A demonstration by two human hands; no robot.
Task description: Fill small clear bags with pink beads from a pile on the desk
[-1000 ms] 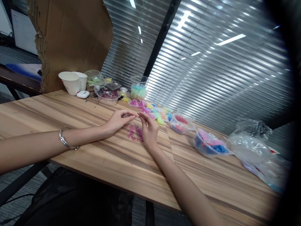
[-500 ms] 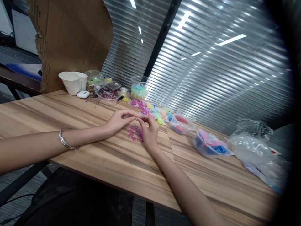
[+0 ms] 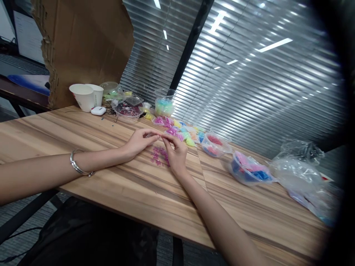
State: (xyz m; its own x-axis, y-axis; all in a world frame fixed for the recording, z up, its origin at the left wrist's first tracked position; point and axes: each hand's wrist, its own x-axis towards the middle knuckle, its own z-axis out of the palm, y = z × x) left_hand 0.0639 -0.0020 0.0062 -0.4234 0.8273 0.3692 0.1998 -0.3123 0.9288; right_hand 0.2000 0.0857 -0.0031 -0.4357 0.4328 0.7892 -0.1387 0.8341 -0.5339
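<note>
My left hand (image 3: 140, 142), with a silver bangle on its wrist, pinches thumb and forefinger together above the table. Fingertip to fingertip with it is my right hand (image 3: 176, 151), also in a pinch. What the two hold between them is too small to make out; something faint and clear shows by the left fingers. Just beneath lies a loose scatter of magenta pieces (image 3: 158, 157) on the wood, partly hidden by the right hand. Beyond the fingertips are several small bags of magenta pieces (image 3: 171, 130), with yellow-green bags (image 3: 190, 142) beside them.
On the right stand a tub with red pieces (image 3: 213, 145), a tub with pink and blue contents (image 3: 249, 170) and crumpled clear plastic (image 3: 301, 173). Paper cups (image 3: 83, 98), a white earbud case (image 3: 98, 111) and a bowl of dark red pieces (image 3: 129, 111) stand at the back left.
The joined fingertips have shifted very slightly upward. Both hands keep their pinch, and the scattered pieces look the same.
</note>
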